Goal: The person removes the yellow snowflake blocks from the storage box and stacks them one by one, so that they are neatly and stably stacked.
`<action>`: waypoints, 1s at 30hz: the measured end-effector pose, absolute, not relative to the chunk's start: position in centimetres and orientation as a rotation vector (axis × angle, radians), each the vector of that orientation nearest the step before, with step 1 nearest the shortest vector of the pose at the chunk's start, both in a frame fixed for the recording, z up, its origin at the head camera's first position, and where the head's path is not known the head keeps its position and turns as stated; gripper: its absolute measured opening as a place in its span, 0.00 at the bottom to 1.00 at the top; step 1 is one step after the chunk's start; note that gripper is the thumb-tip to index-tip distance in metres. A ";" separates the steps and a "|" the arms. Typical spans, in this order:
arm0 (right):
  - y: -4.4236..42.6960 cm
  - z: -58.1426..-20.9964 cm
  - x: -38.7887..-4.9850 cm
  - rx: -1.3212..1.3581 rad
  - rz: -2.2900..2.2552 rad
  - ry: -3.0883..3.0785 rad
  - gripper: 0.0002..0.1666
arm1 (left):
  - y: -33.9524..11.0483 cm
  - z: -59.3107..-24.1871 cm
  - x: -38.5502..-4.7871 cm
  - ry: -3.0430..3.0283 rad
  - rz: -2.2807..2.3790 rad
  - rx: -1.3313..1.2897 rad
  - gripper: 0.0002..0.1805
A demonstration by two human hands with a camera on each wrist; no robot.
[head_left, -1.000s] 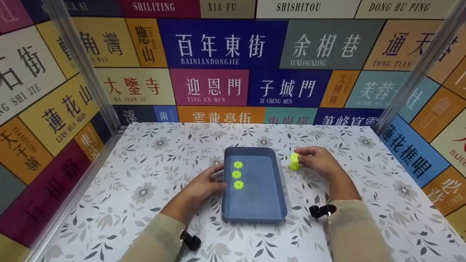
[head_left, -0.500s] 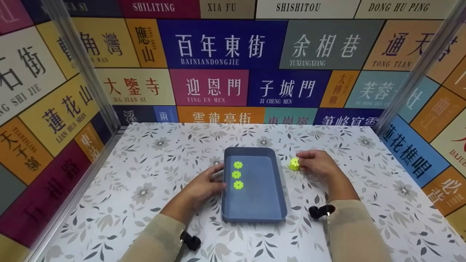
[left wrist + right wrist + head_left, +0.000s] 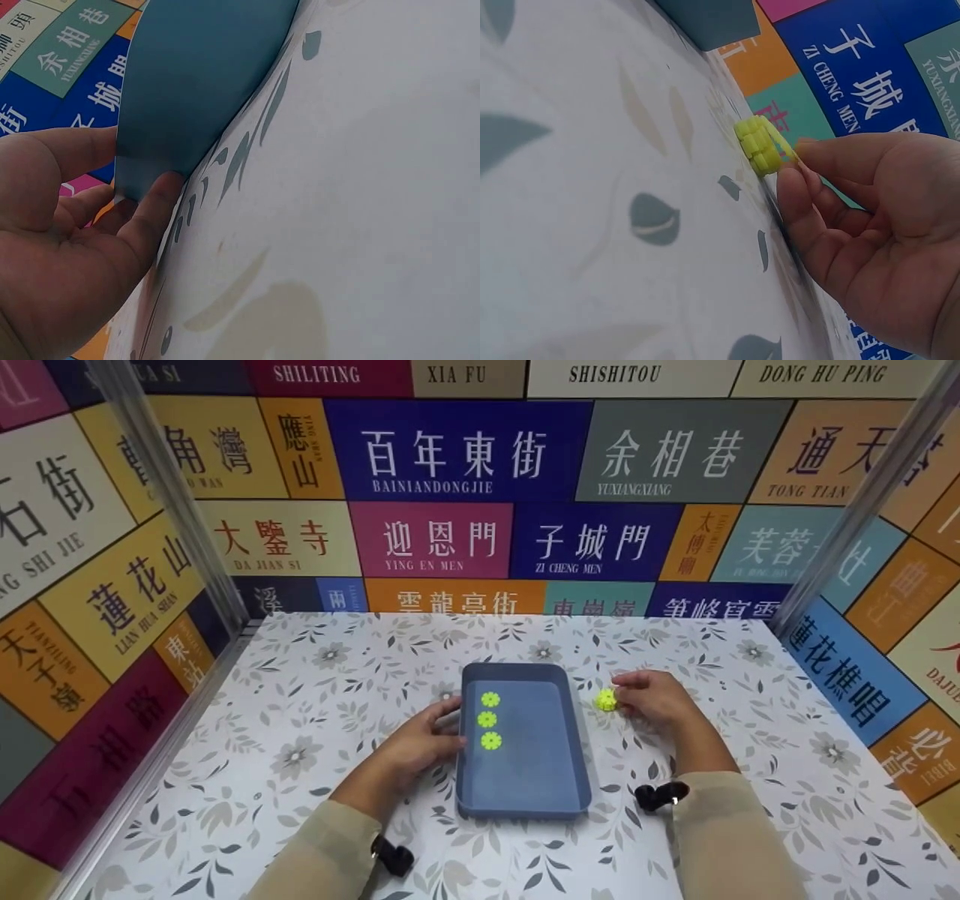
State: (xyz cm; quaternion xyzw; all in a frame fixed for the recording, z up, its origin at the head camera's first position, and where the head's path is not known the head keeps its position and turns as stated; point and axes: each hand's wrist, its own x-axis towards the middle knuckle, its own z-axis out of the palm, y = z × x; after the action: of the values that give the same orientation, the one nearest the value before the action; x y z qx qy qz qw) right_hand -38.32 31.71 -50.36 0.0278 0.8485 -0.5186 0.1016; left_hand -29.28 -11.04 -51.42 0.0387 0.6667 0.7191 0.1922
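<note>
A blue-grey tray [image 3: 525, 802] lies on the table. Three yellow-green flower-shaped plastic discs [image 3: 487, 720] form a column along its left side. My left hand [image 3: 420, 741] is at the tray's left wall; in the left wrist view, this hand [image 3: 82, 232] grips the wall with digits on both sides of it. Right of the tray, a short stack of the same discs [image 3: 756, 146] sits on the table. My right hand [image 3: 656, 701] pinches the top disc [image 3: 781, 139] between thumb and finger, its edge lifted at a tilt from the stack.
The table [image 3: 337, 682] wears a white cloth printed with grey leaves and flowers. Panels with large lettering [image 3: 457, 450] rise behind and on both sides. Black wrist cameras [image 3: 660, 796] sit at the sleeve cuffs.
My right hand has come down and slightly toward me with a disc, from above the stack onto its top. The left hand and the tray have stayed in place.
</note>
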 end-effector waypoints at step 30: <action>26.4 -44.8 -36.3 -0.125 -1.545 2.487 0.23 | -11.0 -51.2 -29.4 1.952 1.969 0.109 0.45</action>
State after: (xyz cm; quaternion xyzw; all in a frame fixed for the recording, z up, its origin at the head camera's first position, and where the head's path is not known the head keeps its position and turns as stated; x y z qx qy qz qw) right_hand -36.32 26.36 -44.79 -0.0424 0.8440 -0.5242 0.1051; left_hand -29.36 -11.03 -51.22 0.0386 0.6916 0.6978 0.1823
